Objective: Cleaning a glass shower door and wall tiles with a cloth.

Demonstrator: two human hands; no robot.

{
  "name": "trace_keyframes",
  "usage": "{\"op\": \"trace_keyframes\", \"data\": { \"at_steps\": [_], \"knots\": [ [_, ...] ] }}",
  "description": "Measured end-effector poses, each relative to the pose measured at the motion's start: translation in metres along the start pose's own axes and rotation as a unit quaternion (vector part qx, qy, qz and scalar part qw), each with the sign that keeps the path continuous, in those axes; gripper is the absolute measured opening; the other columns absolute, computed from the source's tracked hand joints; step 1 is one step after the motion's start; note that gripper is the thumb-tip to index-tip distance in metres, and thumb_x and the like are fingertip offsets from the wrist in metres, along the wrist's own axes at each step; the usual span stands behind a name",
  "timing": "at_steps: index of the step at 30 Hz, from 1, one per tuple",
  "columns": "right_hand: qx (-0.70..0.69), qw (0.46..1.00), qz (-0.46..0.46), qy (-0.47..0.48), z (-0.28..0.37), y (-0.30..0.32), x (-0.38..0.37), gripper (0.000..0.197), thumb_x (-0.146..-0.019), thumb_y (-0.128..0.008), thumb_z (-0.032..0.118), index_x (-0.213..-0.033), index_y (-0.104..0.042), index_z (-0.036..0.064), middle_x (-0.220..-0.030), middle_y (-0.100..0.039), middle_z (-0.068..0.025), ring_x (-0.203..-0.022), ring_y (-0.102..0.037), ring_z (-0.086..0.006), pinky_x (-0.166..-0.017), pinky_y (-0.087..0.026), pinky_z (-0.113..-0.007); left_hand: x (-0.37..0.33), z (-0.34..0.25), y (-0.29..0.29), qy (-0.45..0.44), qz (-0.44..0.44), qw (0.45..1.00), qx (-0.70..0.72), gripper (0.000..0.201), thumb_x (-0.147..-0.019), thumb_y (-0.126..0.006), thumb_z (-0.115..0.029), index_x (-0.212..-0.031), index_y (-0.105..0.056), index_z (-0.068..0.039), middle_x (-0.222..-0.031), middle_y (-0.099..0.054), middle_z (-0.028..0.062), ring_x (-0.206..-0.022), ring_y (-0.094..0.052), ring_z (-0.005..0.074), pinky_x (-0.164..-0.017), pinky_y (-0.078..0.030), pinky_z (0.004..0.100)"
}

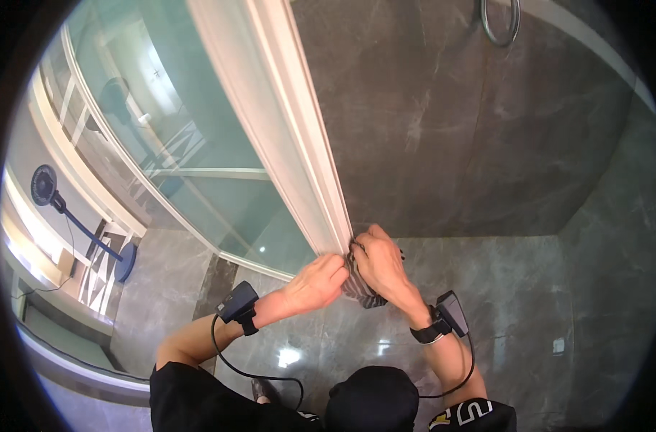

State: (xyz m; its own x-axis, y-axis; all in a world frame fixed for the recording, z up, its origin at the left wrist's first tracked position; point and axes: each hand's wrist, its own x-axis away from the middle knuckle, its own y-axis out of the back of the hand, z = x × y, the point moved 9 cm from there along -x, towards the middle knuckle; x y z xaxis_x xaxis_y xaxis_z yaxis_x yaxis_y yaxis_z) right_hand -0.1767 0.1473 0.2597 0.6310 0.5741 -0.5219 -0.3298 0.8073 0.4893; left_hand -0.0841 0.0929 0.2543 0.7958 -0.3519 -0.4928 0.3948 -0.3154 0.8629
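A white-framed glass door (299, 129) runs from the top down to the middle of the head view. My right hand (380, 265) is closed on a dark striped cloth (362, 289) at the right side of the frame's near end. The cloth bunches under my fingers and hangs down between my hands. On the other side, my left hand (318, 282) has its fingers curled against the frame, touching it beside the cloth. Its fingertips are hidden, so what they hold does not show.
Grey marbled tiles cover the wall (457, 129) and the floor (486, 288). A metal ring-shaped handle (501, 29) is at the top right. Left, past the glass, stands a dark blue pedestal fan (90, 234). Cabled black devices are strapped to both wrists.
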Motion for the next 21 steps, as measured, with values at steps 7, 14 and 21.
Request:
{"op": "trace_keyframes", "data": {
  "at_steps": [7,14,21],
  "knots": [
    [0.063,0.99,-0.076,0.096,0.07,0.059,-0.065,0.01,-0.077,-0.055,0.004,-0.074,-0.057,-0.0048,-0.08,-0.052,-0.0209,-0.079,-0.054,-0.039,-0.069,-0.043,-0.045,-0.016,0.006,0.054,-0.064,-0.034,0.996,-0.048,0.019,-0.063,-0.062,-0.003,-0.074,-0.046,-0.004,-0.078,-0.044,0.0108,-0.073,-0.049,0.0285,-0.064,-0.041,0.0378],
    [0.195,0.954,-0.1,0.203,0.156,0.144,-0.165,0.015,-0.079,-0.051,0.008,-0.08,-0.06,-0.0038,-0.088,-0.054,-0.0218,-0.084,-0.054,-0.0405,-0.078,-0.044,-0.044,0.012,0.025,0.095,-0.061,-0.07,0.993,-0.075,0.021,-0.063,-0.063,0.0,-0.077,-0.049,-0.004,-0.08,-0.048,0.0102,-0.069,-0.05,0.0275,-0.062,-0.042,0.0371],
    [0.218,0.923,-0.17,0.267,0.24,0.224,-0.259,0.024,-0.079,-0.054,0.012,-0.095,-0.065,-0.0039,-0.102,-0.062,-0.0224,-0.097,-0.059,-0.0342,-0.086,-0.044,-0.037,0.045,0.054,0.147,-0.032,-0.128,0.987,-0.092,0.02,-0.062,-0.064,0.003,-0.075,-0.05,-0.003,-0.077,-0.047,0.0108,-0.065,-0.05,0.0284,-0.059,-0.041,0.0379]
  ]
}}
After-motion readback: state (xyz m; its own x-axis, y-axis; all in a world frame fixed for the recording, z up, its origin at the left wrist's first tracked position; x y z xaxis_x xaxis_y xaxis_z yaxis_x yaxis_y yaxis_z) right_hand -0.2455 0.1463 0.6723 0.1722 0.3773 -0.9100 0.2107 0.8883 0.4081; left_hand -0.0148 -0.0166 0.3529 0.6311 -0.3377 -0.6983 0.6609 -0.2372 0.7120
